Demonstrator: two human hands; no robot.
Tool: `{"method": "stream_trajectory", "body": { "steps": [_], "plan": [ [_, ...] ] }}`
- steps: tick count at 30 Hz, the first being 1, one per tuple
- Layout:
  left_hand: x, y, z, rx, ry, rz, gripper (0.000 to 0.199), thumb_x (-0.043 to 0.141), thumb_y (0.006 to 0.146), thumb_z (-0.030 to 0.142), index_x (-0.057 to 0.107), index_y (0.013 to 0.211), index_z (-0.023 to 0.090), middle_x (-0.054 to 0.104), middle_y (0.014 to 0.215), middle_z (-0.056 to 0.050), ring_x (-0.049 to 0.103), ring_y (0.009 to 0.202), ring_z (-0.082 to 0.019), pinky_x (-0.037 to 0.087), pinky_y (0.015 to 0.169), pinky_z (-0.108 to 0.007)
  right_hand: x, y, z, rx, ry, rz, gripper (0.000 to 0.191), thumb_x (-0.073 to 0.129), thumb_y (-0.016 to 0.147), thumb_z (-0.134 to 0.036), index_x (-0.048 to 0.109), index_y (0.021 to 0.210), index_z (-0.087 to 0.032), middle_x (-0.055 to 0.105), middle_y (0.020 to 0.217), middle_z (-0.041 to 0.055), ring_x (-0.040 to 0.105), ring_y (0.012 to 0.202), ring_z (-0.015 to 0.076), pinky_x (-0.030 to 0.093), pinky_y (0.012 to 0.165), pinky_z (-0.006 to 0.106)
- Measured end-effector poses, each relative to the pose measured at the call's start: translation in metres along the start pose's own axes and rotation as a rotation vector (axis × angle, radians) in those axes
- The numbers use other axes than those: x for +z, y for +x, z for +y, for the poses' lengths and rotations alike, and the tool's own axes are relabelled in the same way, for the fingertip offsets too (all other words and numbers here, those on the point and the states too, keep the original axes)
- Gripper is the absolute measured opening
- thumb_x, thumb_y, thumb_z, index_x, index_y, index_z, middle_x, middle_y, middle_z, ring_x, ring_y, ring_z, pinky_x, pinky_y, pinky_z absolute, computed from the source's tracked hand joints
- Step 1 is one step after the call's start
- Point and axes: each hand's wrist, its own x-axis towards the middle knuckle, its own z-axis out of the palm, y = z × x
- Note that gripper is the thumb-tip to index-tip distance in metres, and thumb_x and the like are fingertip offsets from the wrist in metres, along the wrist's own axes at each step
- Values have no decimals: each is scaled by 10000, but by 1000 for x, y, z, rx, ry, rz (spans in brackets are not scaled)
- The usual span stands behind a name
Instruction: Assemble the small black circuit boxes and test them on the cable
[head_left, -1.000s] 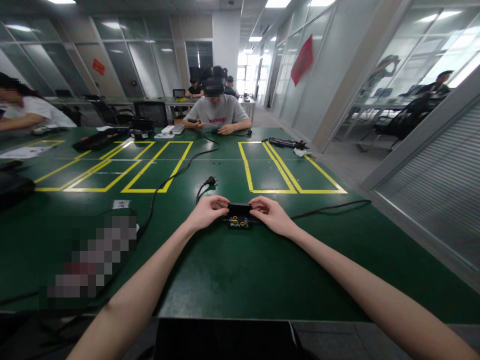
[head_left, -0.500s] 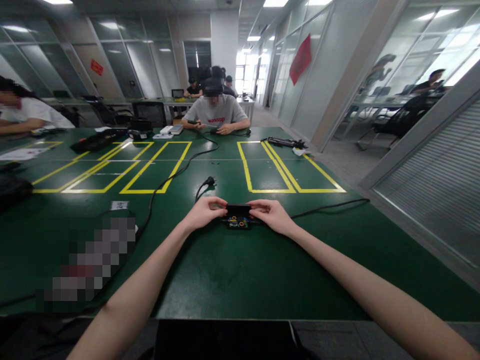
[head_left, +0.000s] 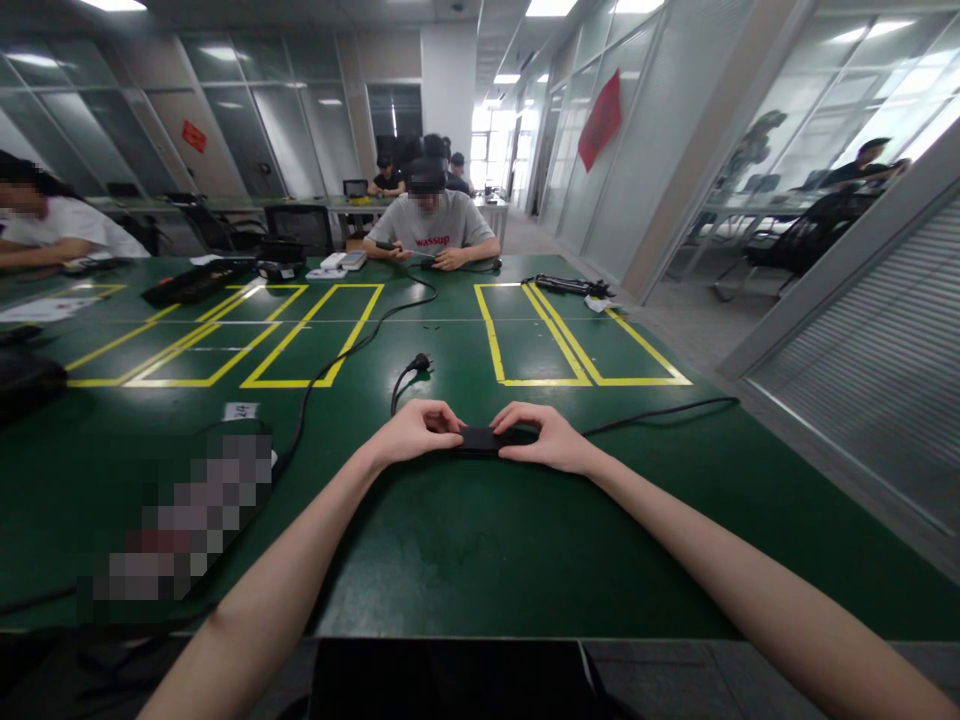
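A black power adapter (head_left: 478,441) lies on the green table in front of me, its cover down over the circuit board, which is hidden now. The thumb and fingers of my left hand (head_left: 417,433) pinch its left end. At the right end, my right hand (head_left: 546,437) grips the case between thumb and fingertips. A cord with a black plug (head_left: 421,362) comes out behind my left hand. Another black cable (head_left: 660,411) runs off to the right from behind my right hand.
On the left are a pixelated object (head_left: 187,520), a long black cable (head_left: 301,420) and a small label marked 24 (head_left: 241,411). Yellow tape (head_left: 544,382) marks rectangles on the table (head_left: 450,560). A person (head_left: 431,220) works opposite. A folded black tripod-like item (head_left: 566,286) lies far right.
The cover, held tilted up with the circuit board showing, has come down flat onto the adapter's case. Both hands have lowered slightly with it and now grip its ends.
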Motion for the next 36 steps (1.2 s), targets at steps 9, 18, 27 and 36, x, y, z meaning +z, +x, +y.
{"method": "stream_trajectory", "body": {
  "steps": [9,18,27,36],
  "plan": [
    [8,-10,15,139,403,-38,423,872,652,310,738,1032,180,742,895,-15,667,810,-192,517,777,-293,0,-2,-5,-14,-235,-67,296,780,783,-291,708,1057,-207,724,1029,74,675,954,238,545,854,385],
    [19,-7,10,186,498,39,344,774,642,178,679,973,185,687,822,18,636,747,-176,471,719,-270,13,0,-2,-131,-469,-136,474,696,758,-176,628,1227,-183,641,1062,93,620,926,232,534,824,368],
    [21,-7,12,210,539,-24,425,775,671,223,665,1082,210,732,1037,-28,677,936,-231,504,814,-301,13,1,-9,-123,-727,-218,272,658,929,-367,651,1105,-160,687,994,131,666,902,275,524,793,384],
    [17,-7,10,306,810,-42,233,723,888,354,725,1085,230,737,918,-43,684,869,-229,472,778,-281,8,3,-14,-104,-730,-259,252,568,996,-406,684,1046,-187,719,924,95,694,863,253,500,774,343]
  ]
}}
